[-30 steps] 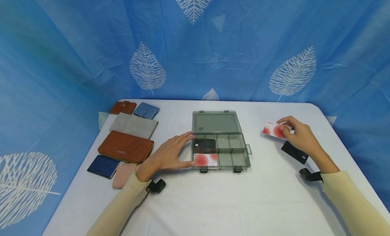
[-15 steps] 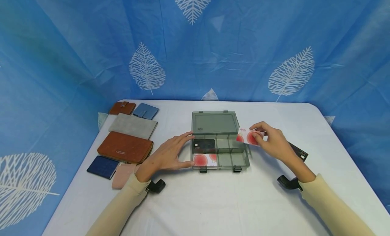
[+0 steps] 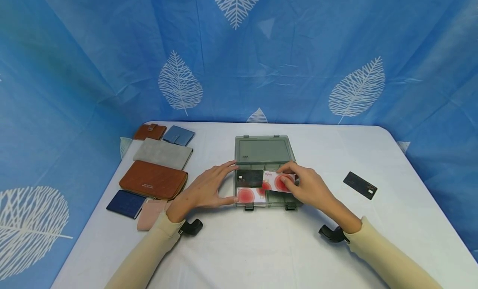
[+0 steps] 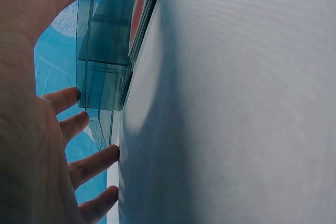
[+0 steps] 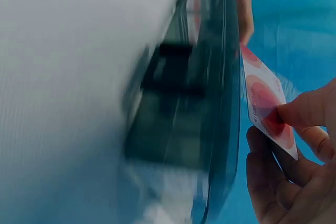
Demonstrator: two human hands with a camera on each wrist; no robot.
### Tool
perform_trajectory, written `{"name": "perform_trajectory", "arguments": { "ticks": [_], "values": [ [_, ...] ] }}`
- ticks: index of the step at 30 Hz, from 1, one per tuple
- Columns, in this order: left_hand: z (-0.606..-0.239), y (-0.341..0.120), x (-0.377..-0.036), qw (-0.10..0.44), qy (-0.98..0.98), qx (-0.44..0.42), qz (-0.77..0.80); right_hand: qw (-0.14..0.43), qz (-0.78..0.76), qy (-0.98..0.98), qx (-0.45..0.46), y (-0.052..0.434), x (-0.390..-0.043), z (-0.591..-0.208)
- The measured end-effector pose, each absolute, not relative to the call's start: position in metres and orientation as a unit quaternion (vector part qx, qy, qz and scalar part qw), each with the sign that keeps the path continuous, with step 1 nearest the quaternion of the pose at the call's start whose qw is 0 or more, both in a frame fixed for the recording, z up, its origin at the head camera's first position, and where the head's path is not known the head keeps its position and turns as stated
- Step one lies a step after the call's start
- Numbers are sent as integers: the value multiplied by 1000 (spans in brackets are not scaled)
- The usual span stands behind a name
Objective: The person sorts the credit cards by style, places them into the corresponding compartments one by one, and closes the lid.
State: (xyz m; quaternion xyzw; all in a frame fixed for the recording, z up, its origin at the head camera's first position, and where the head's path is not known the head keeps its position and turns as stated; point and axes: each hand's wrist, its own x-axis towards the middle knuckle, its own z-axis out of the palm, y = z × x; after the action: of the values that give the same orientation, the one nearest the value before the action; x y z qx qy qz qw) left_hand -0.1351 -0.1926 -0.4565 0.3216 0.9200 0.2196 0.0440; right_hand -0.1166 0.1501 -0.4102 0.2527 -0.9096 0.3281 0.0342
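At the table's (image 3: 261,247) middle sits the open box (image 3: 263,150), its left end steadied by the flat, relaxed left hand (image 3: 203,189). Just above its right compartments the right hand (image 3: 310,189) pinches a white card (image 3: 278,182) between thumb and fingers, long axis running left to right along the box, with two cards already lying in the left compartments. Wallets (image 3: 154,180) line the left edge, a black card (image 3: 360,185) lies near the right edge, and blue leaf-print cloth hangs behind.

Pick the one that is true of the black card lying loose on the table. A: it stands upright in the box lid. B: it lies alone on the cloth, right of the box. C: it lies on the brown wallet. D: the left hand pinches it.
B: the black card lies flat on the white table, right of the compartment box, with neither hand touching it.
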Motion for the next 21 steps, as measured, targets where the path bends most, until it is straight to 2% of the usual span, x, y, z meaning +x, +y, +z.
{"name": "perform_trajectory", "arguments": {
  "ticks": [6,14,21],
  "values": [
    [-457,-193,-135,42,919,322,222,8,314,-911,269,128,-110,-414],
    [-454,-193,-135,38,916,330,226,3,286,-910,300,107,-106,-422],
    [-452,-194,-134,34,911,339,232,41,230,-916,326,98,-104,-426]
  ]
}}
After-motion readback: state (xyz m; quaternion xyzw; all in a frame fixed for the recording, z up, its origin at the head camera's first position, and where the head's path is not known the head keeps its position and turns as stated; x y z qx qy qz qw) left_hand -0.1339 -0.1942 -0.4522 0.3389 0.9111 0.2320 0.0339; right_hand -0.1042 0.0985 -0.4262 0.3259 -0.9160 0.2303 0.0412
